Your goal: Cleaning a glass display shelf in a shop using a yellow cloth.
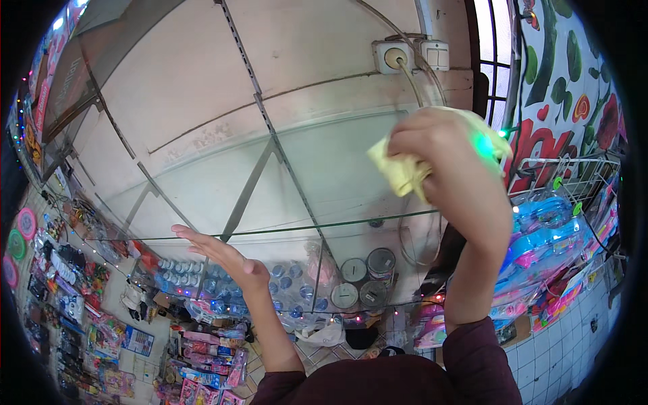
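Observation:
A crumpled yellow cloth is bunched in my right hand, which is raised over the right end of a clear glass shelf. Green light falls on part of the cloth. Whether the cloth touches the glass is hard to tell. My left hand has its fingers stretched out at the shelf's front edge, toward the left, and holds nothing. Metal brackets on slotted wall rails run under the glass.
Below stand clear bottles and several round tins. A wall socket with a plug and hanging cable sits behind my right hand. Blue packaged goods hang on a wire rack at right. Packaged toys lie low at left.

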Available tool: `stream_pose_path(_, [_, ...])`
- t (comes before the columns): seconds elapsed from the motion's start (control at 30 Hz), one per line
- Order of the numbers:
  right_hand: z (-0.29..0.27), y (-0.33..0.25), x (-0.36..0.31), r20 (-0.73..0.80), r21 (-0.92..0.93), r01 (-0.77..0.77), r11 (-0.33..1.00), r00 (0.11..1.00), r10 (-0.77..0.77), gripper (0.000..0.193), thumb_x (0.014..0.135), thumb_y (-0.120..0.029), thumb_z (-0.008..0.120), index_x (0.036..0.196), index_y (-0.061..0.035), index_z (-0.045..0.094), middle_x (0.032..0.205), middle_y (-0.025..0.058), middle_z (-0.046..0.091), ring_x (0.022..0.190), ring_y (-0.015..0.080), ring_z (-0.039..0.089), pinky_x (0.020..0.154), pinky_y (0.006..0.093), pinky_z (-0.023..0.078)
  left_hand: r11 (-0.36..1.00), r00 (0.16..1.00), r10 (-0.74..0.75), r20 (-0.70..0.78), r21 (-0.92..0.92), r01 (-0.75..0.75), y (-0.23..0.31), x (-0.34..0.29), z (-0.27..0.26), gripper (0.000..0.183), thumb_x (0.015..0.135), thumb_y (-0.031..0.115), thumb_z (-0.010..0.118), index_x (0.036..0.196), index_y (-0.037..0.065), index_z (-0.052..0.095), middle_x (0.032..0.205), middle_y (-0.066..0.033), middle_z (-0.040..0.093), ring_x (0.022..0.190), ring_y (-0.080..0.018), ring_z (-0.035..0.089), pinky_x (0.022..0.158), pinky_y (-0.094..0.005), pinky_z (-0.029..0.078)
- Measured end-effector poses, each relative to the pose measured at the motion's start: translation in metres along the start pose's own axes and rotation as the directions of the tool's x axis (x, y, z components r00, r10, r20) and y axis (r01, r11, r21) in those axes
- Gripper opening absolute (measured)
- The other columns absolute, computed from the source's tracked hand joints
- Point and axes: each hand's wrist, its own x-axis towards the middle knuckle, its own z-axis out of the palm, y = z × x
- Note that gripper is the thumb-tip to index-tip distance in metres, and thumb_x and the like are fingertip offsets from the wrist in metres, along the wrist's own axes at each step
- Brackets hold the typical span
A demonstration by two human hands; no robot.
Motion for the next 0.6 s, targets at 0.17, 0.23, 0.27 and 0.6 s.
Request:
stream_pose_path(0.17, [0.050, 0.006, -0.006, 0.161, 0.683, 0.114, 0.721, 0.940, -0.301, 0.033, 0.057, 0.010, 0.047, 0.083, 0.0002, 0.064, 0.090, 0.0122, 0.064, 0.095, 0.0302, 0.056, 0.083, 0.0372, 0.044, 1.000, 1.000, -0.019, -0.001, 0.024, 0.019, -0.002, -0.001, -0.005, 0.118, 0.063, 0.089, 0.003, 0.143, 0.003, -0.006, 0.150, -0.0186, -0.004, 0.139, -0.0335, -0.002, 0.107, -0.0531, -0.008])
stream_pose_path(0.23, [0.046, 0.006, -0.008, 0.174, 0.677, 0.108, 0.728, 0.938, -0.301, 0.035, 0.056, 0.009, 0.046, 0.084, 0.0001, 0.064, 0.090, 0.0123, 0.064, 0.094, 0.0308, 0.056, 0.083, 0.0370, 0.043, 0.999, 0.999, -0.032, 0.008, 0.027, 0.032, -0.002, -0.001, -0.004, 0.119, 0.061, 0.090, 0.002, 0.144, 0.005, -0.006, 0.151, -0.0151, -0.005, 0.139, -0.0308, -0.004, 0.107, -0.0528, -0.010])
stream_pose_path(0.27, [0.044, 0.004, -0.007, 0.188, 0.676, 0.101, 0.730, 0.934, -0.303, 0.036, 0.055, 0.009, 0.045, 0.084, 0.0000, 0.064, 0.089, 0.0123, 0.064, 0.093, 0.0315, 0.056, 0.083, 0.0367, 0.043, 0.999, 1.000, -0.017, 0.000, 0.042, 0.017, -0.003, -0.001, -0.004, 0.118, 0.061, 0.090, 0.002, 0.144, 0.005, -0.006, 0.151, -0.0153, -0.005, 0.139, -0.0311, -0.004, 0.107, -0.0530, -0.010])
stream_pose_path(0.6, [0.000, 0.026, -0.013, 0.313, 0.748, -0.013, 0.663, 0.888, -0.336, 0.050, 0.042, -0.008, 0.046, 0.086, -0.0022, 0.069, 0.090, 0.0119, 0.066, 0.094, 0.0291, 0.060, 0.096, 0.0455, 0.037, 0.999, 1.000, -0.012, 0.021, 0.044, 0.011, 0.000, -0.001, -0.005, 0.117, 0.065, 0.088, 0.002, 0.143, 0.001, -0.007, 0.150, -0.0206, -0.004, 0.138, -0.0364, 0.000, 0.107, -0.0536, -0.006])
